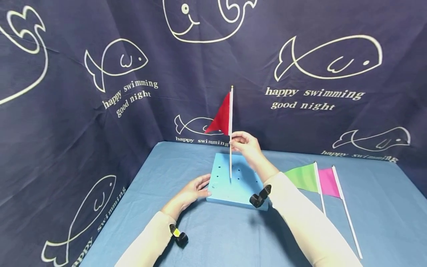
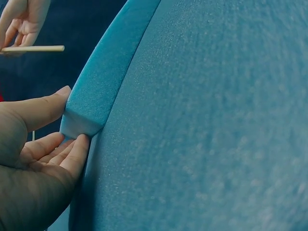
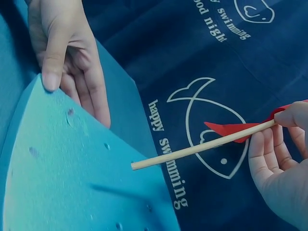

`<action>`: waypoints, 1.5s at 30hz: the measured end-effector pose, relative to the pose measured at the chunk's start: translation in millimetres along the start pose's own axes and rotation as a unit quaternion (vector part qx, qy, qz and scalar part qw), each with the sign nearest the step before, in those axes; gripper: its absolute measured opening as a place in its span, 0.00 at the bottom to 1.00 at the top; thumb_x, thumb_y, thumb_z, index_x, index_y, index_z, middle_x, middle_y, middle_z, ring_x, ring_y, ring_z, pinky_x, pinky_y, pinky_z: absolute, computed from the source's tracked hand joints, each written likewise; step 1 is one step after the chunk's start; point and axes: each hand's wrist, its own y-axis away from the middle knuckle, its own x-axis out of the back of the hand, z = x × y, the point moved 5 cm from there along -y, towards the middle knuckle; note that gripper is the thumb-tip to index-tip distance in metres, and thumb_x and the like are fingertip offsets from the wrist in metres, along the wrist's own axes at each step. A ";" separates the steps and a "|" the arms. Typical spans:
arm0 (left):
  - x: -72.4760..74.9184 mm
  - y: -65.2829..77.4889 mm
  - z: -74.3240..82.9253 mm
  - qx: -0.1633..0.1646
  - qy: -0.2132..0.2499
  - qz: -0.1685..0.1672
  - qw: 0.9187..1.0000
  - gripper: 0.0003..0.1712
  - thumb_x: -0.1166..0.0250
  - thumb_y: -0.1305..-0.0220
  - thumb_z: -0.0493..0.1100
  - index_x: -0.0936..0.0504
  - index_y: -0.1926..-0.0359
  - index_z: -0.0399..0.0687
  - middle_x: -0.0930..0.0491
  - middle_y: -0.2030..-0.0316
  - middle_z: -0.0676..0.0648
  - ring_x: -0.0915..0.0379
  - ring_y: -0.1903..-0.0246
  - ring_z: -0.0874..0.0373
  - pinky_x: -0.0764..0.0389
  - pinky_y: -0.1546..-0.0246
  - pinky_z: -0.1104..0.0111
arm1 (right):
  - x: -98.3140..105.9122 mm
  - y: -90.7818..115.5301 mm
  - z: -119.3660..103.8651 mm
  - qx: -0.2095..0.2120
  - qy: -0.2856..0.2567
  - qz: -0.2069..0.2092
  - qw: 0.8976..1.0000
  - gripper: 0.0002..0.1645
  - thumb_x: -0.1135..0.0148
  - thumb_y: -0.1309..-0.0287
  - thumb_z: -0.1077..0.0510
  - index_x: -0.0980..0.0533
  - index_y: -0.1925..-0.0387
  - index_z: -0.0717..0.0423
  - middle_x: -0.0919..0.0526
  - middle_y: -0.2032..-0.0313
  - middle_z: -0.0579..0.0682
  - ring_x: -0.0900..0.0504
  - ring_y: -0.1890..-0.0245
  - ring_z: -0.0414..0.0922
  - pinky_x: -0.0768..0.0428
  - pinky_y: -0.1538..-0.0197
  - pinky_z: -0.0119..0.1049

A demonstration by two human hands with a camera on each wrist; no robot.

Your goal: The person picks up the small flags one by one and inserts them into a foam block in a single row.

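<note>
A red triangular flag [image 1: 224, 118] on a thin wooden stick stands upright in the head view. My right hand [image 1: 247, 146] pinches its stick just below the cloth. In the right wrist view, the bare stick end [image 3: 137, 165] hangs above a light-blue foam block [image 3: 62, 159], apart from it. Small holes dot the block's top. At the block's near left corner, my left hand [image 1: 194, 190] holds on, thumb at the front edge and fingers along the left side; the left wrist view shows this grip on the block [image 2: 91, 103] up close.
To the right of the block lie a green flag [image 1: 301, 177] and a pink flag [image 1: 329, 181] on white sticks. A blue cloth [image 1: 207, 237] covers the table. Dark curtains [image 1: 213, 63] with white fish drawings hang behind and at the left.
</note>
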 end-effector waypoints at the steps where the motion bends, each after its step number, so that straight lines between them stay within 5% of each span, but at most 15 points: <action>1: -0.6 -0.4 -0.2 0.001 -0.002 -0.001 1.000 0.43 0.36 0.40 0.29 0.46 0.27 0.34 0.45 0.28 0.34 0.46 0.29 0.41 0.35 0.32 0.58 | -1.0 -0.3 0.9 0.000 -0.002 0.001 1.000 0.19 0.41 0.43 0.74 0.28 0.49 0.72 0.19 0.74 0.44 0.18 0.73 0.37 0.15 0.62 0.34; 13: -0.2 0.3 0.3 0.008 -0.006 0.004 1.000 0.43 0.36 0.40 0.29 0.46 0.27 0.35 0.45 0.28 0.35 0.47 0.28 0.42 0.37 0.31 0.56 | -18.4 -7.3 8.4 0.012 -0.027 0.011 1.000 0.16 0.42 0.43 0.75 0.27 0.52 0.71 0.19 0.76 0.41 0.18 0.73 0.37 0.16 0.65 0.29; 25: 1.3 0.0 -1.9 0.007 -0.005 0.003 1.000 0.42 0.36 0.40 0.30 0.46 0.27 0.34 0.45 0.28 0.34 0.45 0.30 0.39 0.36 0.31 0.56 | -36.3 -8.7 17.6 0.052 0.010 0.015 0.998 0.15 0.40 0.49 0.76 0.25 0.56 0.72 0.18 0.70 0.58 0.20 0.75 0.37 0.17 0.67 0.28; 45: -0.2 3.0 -0.2 0.002 0.001 -0.001 1.000 0.42 0.37 0.39 0.29 0.46 0.27 0.34 0.44 0.28 0.34 0.44 0.30 0.40 0.33 0.33 0.60 | -41.0 -8.1 37.3 0.056 0.013 0.041 0.997 0.14 0.40 0.49 0.76 0.24 0.58 0.73 0.18 0.74 0.53 0.22 0.78 0.36 0.19 0.69 0.26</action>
